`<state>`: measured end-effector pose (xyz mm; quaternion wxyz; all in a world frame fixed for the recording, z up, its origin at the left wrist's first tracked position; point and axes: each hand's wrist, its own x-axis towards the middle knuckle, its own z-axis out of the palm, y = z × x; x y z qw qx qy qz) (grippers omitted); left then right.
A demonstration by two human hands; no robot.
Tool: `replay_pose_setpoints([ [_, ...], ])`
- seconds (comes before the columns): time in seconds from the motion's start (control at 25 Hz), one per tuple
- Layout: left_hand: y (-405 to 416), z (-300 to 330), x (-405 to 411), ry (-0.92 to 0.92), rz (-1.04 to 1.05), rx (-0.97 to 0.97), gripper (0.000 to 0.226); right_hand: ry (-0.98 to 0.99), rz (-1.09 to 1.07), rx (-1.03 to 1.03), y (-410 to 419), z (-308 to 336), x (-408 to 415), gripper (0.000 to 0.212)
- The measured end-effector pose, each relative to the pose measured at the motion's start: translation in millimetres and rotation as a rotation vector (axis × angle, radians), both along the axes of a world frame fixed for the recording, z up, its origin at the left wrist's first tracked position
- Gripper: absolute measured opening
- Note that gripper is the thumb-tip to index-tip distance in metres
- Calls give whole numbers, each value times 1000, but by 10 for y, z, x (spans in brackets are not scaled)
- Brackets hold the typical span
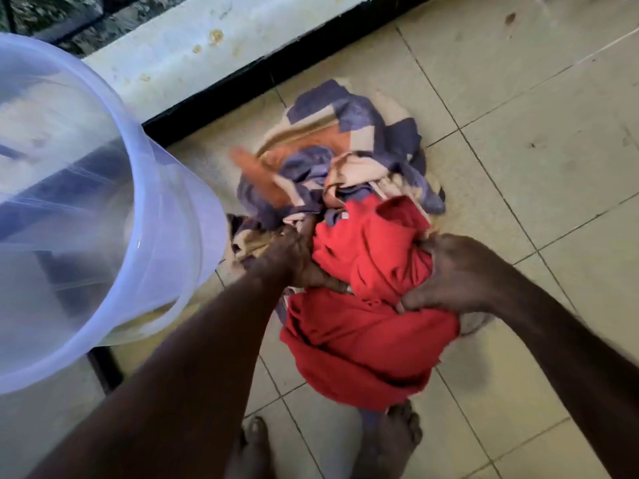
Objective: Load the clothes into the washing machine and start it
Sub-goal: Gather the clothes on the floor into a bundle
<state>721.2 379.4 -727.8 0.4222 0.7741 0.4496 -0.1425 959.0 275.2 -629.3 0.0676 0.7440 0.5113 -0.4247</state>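
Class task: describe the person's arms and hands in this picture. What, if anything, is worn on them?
Both forearms are bare, with no sleeves in view. The left hand and right hand wear no gloves, and no watch, bracelet or ring can be seen. The picture is blurred, so small items could be missed.

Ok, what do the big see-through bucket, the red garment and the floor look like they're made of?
Bucket: translucent bluish plastic, glossy; you see through its wall. Red garment: soft matte fabric, probably cotton knit, bunching into folds where the left hand and right hand grip it. Floor: pale glazed tiles, likely ceramic, with grout lines.
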Motion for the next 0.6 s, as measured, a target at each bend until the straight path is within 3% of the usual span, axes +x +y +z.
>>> replay_pose_setpoints([
  [0.08, -62, -129, -84, -56, 226, 38, 164, -35, -89, 163, 140, -152, 42, 97],
  [0.16, 35, -196, -117, -52, 410, 96, 163, -3, -251, 331, 301, -405, 83, 96],
  [0.28, 386, -172, 50, 223, 352, 232, 150, -98, -369, 421, 521, -771, 31, 94],
  [0.36, 605, -144, 270, 299, 239, 326, 153, -246, -549, 317, 546, -926, -27, 110],
  [0.44, 776, -185, 417, 289, 148, 402, 164, -306, -830, 87, 454, -949, -91, 135],
  [0.52, 910, -286, 449, 255, 127, 371, 168, -131, -1100, -143, 244, -969, -182, 157],
  [0.6, 984, -395, 427, 250, 102, 283, 171, 186, -1242, -256, -50, -1011, -379, 171],
])
